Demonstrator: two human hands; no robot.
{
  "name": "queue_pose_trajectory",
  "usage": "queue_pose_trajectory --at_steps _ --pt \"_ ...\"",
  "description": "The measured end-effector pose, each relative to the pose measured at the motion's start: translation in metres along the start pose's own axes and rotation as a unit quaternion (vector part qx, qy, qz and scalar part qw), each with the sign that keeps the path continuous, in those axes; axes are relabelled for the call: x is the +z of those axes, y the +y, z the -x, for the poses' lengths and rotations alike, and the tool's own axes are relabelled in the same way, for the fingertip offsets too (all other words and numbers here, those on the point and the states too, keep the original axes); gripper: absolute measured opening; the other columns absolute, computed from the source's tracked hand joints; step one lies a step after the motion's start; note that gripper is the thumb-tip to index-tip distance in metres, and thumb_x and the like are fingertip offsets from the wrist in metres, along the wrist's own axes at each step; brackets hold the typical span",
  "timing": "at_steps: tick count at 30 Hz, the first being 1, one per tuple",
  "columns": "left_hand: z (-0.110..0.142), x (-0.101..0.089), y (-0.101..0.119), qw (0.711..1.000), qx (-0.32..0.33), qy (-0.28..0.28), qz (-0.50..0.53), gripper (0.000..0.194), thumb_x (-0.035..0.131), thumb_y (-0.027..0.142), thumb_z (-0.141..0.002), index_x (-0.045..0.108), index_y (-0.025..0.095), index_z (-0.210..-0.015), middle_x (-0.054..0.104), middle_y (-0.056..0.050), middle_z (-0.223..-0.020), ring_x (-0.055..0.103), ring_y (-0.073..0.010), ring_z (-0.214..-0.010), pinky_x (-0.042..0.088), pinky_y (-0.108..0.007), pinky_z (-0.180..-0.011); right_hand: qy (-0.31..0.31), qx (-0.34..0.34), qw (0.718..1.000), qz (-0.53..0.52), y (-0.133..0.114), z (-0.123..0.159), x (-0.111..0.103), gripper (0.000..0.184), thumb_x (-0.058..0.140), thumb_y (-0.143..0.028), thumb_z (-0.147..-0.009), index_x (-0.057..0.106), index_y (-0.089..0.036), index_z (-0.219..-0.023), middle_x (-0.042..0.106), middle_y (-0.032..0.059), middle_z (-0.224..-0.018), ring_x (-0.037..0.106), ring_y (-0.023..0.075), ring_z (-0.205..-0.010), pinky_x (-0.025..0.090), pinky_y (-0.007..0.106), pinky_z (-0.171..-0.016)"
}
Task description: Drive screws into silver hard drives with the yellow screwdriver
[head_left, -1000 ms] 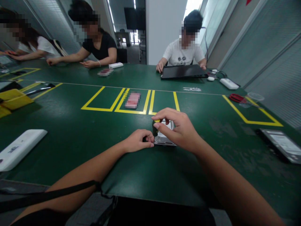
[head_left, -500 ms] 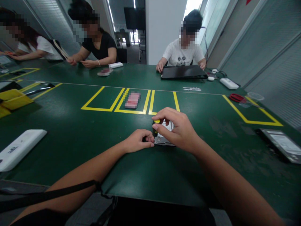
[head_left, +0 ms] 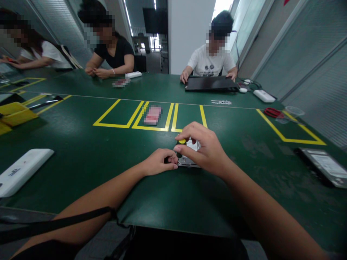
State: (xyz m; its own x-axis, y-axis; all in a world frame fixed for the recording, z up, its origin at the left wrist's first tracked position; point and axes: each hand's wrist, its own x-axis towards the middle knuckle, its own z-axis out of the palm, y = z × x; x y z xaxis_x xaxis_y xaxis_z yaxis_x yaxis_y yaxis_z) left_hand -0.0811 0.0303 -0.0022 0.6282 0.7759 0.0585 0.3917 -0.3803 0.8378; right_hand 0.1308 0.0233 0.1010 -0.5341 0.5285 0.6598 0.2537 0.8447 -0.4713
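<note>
Counter (head_left: 108, 151): hard drive (head_left: 187, 161) being supported, near yellow tape (head_left: 111, 126).
Right hand (head_left: 205, 148): screwdriver (head_left: 182, 142) being grasped upright by fingers over drive.
Left hand (head_left: 159, 162): drive's near-left corner being touched; finger grip cannot be told.

White device (head_left: 25, 172) on green table (head_left: 93, 150), yellow tape outlines (head_left: 111, 126)
</note>
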Motion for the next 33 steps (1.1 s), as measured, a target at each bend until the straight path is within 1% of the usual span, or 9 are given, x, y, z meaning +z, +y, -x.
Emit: queue_pose_trajectory --at_steps 3,6,8,12,14,17,24,28,33 --pt "0.000 -0.001 -0.001 1.000 -0.002 -0.001 0.007 0.018 0.070 0.032 -0.082 0.066 0.015 -0.085 0.063 0.000 -0.079 0.057 -0.0133 -0.074 0.044 -0.026 -0.071 0.000 0.007 1.000 -0.001 0.001 0.000 -0.001 0.013 0.065 -0.028 -0.091 0.066 -0.016 -0.095 0.064 0.0016 -0.088 0.057 0.0109 -0.081 0.043 0.024 -0.073" --pt "0.000 -0.001 0.000 1.000 -0.009 -0.001 0.013 0.019 0.070 0.032 -0.082 0.066 0.015 -0.089 0.063 0.001 -0.078 0.057 -0.0131 -0.072 0.045 -0.026 -0.070 -0.005 0.032 0.999 -0.003 0.001 0.001 -0.004 0.016 0.067 -0.025 -0.088 0.066 -0.015 -0.101 0.067 0.0011 -0.093 0.059 0.0104 -0.081 0.043 0.024 -0.072" --pt "0.000 -0.001 0.001 1.000 -0.008 0.000 0.014 0.019 0.070 0.032 -0.082 0.066 0.015 -0.089 0.062 0.001 -0.078 0.057 -0.0133 -0.072 0.045 -0.026 -0.070 -0.011 0.041 0.999 -0.002 0.000 0.002 -0.005 0.015 0.064 -0.022 -0.089 0.067 -0.015 -0.102 0.068 0.0013 -0.095 0.059 0.0106 -0.083 0.044 0.024 -0.074" --pt "0.000 -0.001 0.001 1.000 -0.008 -0.001 0.016 0.020 0.071 0.034 -0.082 0.066 0.015 -0.088 0.063 0.001 -0.077 0.057 -0.0136 -0.073 0.045 -0.026 -0.071 -0.005 0.024 1.000 -0.018 0.001 0.001 -0.004 0.013 0.062 -0.025 -0.091 0.066 -0.015 -0.098 0.067 0.0035 -0.096 0.059 0.0123 -0.087 0.045 0.026 -0.076" --pt "0.000 -0.001 0.001 1.000 -0.009 -0.002 0.014 0.020 0.071 0.033 -0.082 0.067 0.015 -0.088 0.063 0.001 -0.078 0.057 -0.0133 -0.073 0.045 -0.026 -0.070 0.005 0.014 1.000 -0.017 0.002 0.000 -0.003 0.013 0.065 -0.029 -0.091 0.065 -0.015 -0.093 0.064 0.0031 -0.091 0.057 0.0120 -0.084 0.044 0.025 -0.075" --pt "0.000 -0.001 0.001 1.000 -0.008 0.002 0.013 0.019 0.072 0.032 -0.081 0.067 0.015 -0.087 0.062 0.001 -0.077 0.056 -0.0127 -0.072 0.044 -0.025 -0.069 0.006 0.007 1.000 -0.018 0.003 -0.001 -0.002 0.012 0.065 -0.027 -0.091 0.065 -0.015 -0.091 0.063 0.0021 -0.087 0.055 0.0107 -0.080 0.043 0.024 -0.073" --pt "0.000 -0.002 0.003 1.000 -0.003 0.000 0.011 0.017 0.071 0.030 -0.082 0.067 0.014 -0.085 0.062 0.001 -0.075 0.056 -0.0122 -0.070 0.043 -0.025 -0.069 -0.011 0.003 1.000 -0.019 0.001 -0.001 -0.005 0.009 0.062 -0.023 -0.091 0.065 -0.015 -0.094 0.064 0.0025 -0.089 0.057 0.0110 -0.081 0.043 0.024 -0.072" --pt "0.000 -0.002 0.002 1.000 0.000 0.002 0.008 0.018 0.071 0.031 -0.082 0.066 0.015 -0.083 0.063 0.001 -0.075 0.057 -0.0129 -0.071 0.043 -0.025 -0.069 -0.032 0.013 0.999 -0.005 0.002 0.000 -0.007 0.016 0.065 -0.022 -0.088 0.065 -0.014 -0.102 0.064 0.0031 -0.093 0.056 0.0113 -0.082 0.043 0.024 -0.073" --pt "0.000 -0.001 -0.001 1.000 0.001 0.003 0.001 0.017 0.071 0.031 -0.082 0.067 0.015 -0.084 0.063 0.001 -0.076 0.058 -0.0132 -0.072 0.043 -0.026 -0.070 -0.077 0.019 0.997 0.008 0.003 0.000 -0.011 0.019 0.066 -0.023 -0.090 0.067 -0.014 -0.107 0.065 0.0030 -0.097 0.057 0.0110 -0.085 0.043 0.024 -0.076"
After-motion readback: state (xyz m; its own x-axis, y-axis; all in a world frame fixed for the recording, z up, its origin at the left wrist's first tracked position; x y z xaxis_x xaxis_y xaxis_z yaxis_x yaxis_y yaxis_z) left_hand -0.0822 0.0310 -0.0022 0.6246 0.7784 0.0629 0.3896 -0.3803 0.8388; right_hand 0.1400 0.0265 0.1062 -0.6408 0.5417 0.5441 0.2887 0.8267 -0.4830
